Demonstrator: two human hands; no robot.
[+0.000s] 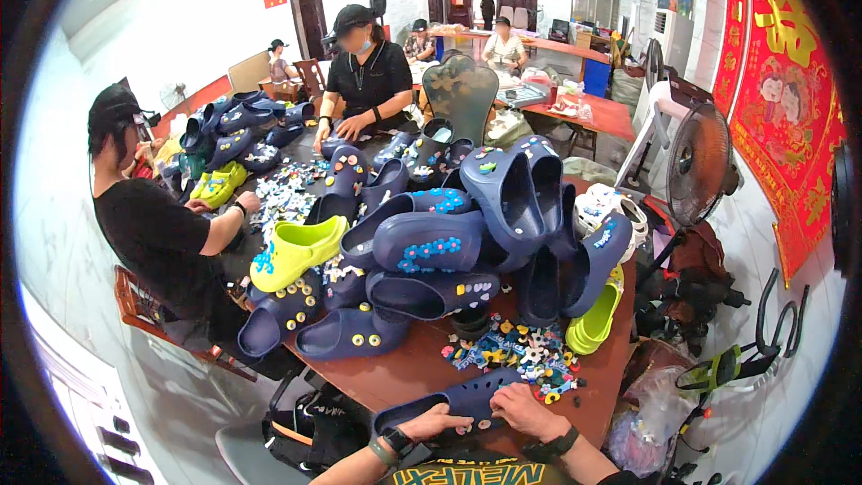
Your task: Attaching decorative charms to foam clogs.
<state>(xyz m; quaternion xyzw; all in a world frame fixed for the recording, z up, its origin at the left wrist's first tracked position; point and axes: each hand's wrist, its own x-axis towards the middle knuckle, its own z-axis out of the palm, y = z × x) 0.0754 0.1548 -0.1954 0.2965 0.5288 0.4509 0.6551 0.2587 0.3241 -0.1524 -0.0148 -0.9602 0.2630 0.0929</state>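
Observation:
A navy clog (pixel 436 401) with holes in its upper lies on its side at the near table edge, just in front of me. My left hand (pixel 429 423) grips it along the near side, one finger stretched along the upper beside small round pale charms. Over the clog's right end is my right hand (pixel 528 410), its fingers curled together in a pinch. Whatever is between those fingertips is too small to make out. Beyond the clog lies a loose pile of colourful shoe charms (pixel 525 352).
Navy clogs are heaped across the table (pixel 588 395), with a lime clog (pixel 301 251) at left and lime clogs (pixel 596 319) at right. Two people in black work at the left and far side. A fan (pixel 699 164) and plastic bags (pixel 648 422) stand right of the table.

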